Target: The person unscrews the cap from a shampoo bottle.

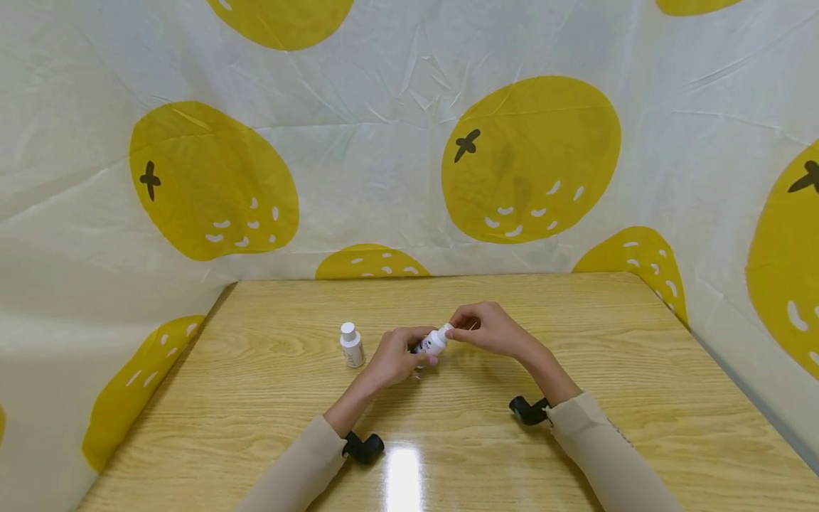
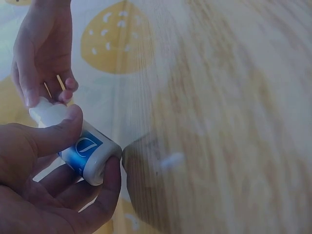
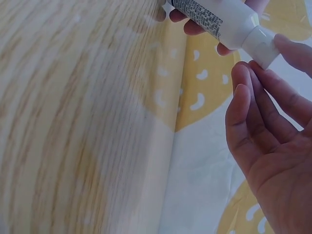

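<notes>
A small white bottle with a blue label band lies tilted in my left hand, its cap end toward the right. The left thumb presses along its side while the fingers curl under it, as the left wrist view shows. My right hand pinches the white cap between thumb and index finger. The other right fingers are bent beside the cap and hold nothing. Small print covers a dark panel on the bottle's side. The left fingers hide part of the bottle body.
A second white bottle with its cap on stands upright to the left of my left hand. Both hands are over a wooden table. A white cloth with yellow fruit prints hangs behind and beside it. Each wrist carries a black camera mount.
</notes>
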{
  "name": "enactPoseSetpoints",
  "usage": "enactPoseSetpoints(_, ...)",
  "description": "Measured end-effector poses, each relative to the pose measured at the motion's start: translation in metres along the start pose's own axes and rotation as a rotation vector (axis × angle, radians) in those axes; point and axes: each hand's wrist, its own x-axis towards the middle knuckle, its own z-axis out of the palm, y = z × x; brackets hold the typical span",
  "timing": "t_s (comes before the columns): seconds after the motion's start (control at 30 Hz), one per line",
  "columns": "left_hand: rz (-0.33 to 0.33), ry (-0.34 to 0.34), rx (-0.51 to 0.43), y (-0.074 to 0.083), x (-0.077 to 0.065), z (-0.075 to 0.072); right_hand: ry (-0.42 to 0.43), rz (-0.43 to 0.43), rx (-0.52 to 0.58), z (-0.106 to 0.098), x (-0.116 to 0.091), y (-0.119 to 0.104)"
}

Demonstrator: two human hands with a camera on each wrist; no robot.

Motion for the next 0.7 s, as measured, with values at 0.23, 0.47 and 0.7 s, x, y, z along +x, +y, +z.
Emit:
enactPoseSetpoints(0.23,0.003,-0.008,-0.003,0.0002,-0.0002,-0.0007,0.014,0.038,0.007,-0.0003,-0.0012,-0.0001)
enactPoseSetpoints(0.47,0.012,-0.009,0.005,-0.0001,0.0,-0.0008,0.001,0.034,0.026,0.0002,-0.0002,0.0004)
enactPoseSetpoints(0.7,0.006,-0.011,-0.009,0.0004,-0.0001,-0.0008,-0.003,0.023,0.017,-0.0005,-0.0001,-0.0001)
